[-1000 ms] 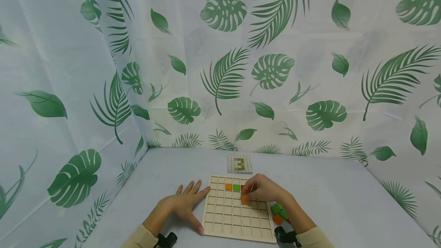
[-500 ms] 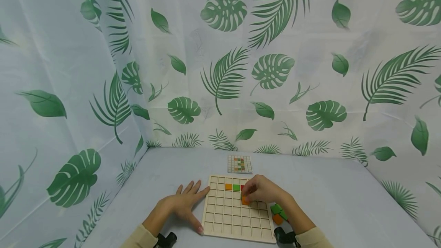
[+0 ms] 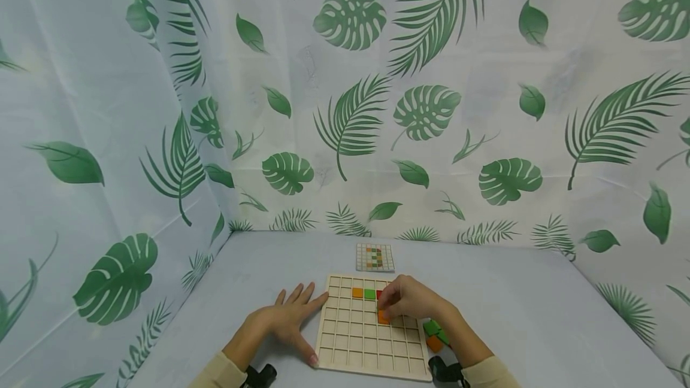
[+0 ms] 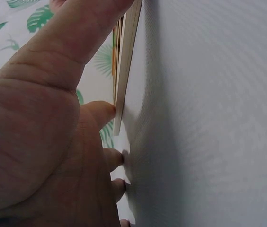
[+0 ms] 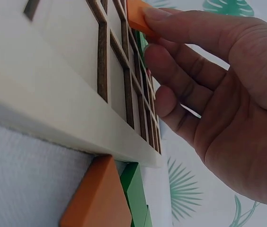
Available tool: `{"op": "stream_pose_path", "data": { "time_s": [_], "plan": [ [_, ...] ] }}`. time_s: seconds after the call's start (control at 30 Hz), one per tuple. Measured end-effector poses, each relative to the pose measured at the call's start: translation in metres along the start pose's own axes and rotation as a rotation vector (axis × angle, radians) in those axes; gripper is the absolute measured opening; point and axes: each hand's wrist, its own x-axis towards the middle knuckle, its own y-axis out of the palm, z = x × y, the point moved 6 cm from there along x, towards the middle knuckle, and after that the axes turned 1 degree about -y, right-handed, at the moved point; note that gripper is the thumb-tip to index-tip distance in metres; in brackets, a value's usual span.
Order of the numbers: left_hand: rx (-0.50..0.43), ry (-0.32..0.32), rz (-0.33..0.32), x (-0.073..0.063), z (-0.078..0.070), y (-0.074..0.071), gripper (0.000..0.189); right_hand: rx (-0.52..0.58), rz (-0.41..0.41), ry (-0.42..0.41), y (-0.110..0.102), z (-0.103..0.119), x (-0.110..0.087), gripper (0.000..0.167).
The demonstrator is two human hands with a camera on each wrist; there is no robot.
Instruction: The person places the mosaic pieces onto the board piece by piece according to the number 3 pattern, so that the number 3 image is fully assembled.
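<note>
A square wooden grid board [image 3: 372, 340] lies on the table in the head view. My left hand [image 3: 283, 319] is spread flat at its left side, index finger and thumb touching the edge. My right hand [image 3: 412, 298] pinches an orange tile [image 5: 140, 19] between thumb and fingers over a cell right of the board's middle. In the upper part of the grid sit a placed orange tile [image 3: 357, 293], a green tile [image 3: 369, 293] and a red tile [image 3: 380, 294], the last partly covered by my right fingers. Another green tile [image 5: 141, 45] shows just beyond the pinched one in the right wrist view.
Behind the board lies a small card [image 3: 375, 257] printed with a grid and coloured squares. Loose green tiles [image 3: 436, 329] and a loose orange tile [image 3: 434, 343] lie against the board's right edge, beside my right forearm. Leaf-patterned cloth [image 3: 345, 136] hangs around the table.
The pinched orange tile has shifted very slightly toward me along the board. My left hand and the board have stayed where they were.
</note>
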Motion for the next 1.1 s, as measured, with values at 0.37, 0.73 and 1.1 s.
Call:
{"op": "stream_pose_path", "data": {
  "time_s": [0.37,0.73,1.1],
  "plan": [
    [0.000,0.004,0.000,0.0020,0.0020,0.0005,0.132,-0.048,-0.009,0.051,0.0015,-0.0006,0.0002,0.007],
    [-0.008,-0.003,0.001,0.0022,0.0026,0.0029,0.132,-0.102,-0.013,0.068,0.0028,0.0028,-0.0007,0.011],
    [-0.002,-0.009,0.002,0.0020,0.0017,0.0025,0.132,-0.113,-0.018,0.093,0.0038,0.0054,-0.0006,0.012]
  ]
}}
